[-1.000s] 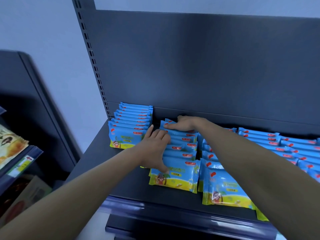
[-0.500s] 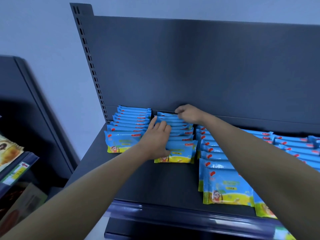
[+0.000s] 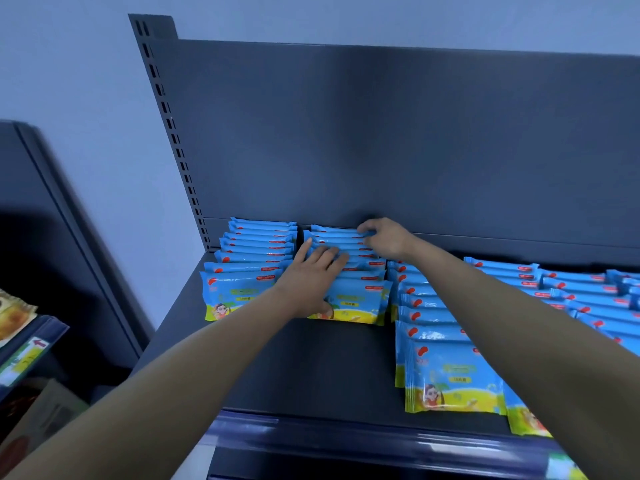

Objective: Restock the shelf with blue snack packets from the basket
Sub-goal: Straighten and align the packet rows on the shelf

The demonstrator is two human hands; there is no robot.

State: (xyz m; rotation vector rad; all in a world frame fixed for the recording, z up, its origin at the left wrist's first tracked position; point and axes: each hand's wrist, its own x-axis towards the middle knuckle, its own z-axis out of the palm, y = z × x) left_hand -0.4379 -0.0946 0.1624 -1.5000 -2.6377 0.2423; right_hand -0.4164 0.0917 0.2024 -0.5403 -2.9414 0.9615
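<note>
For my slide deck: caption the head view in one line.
Left hand lies flat on a row of blue snack packets, right hand grips its rear end, on a dark shelf.

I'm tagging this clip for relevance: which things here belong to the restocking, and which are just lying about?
Job: left hand and right hand on the second row of blue snack packets; first row; third row; shelf.
Lying about: yellow snack packet and price label on the left rack.

Dim bluish light, soft focus, wide-angle edge warping.
</note>
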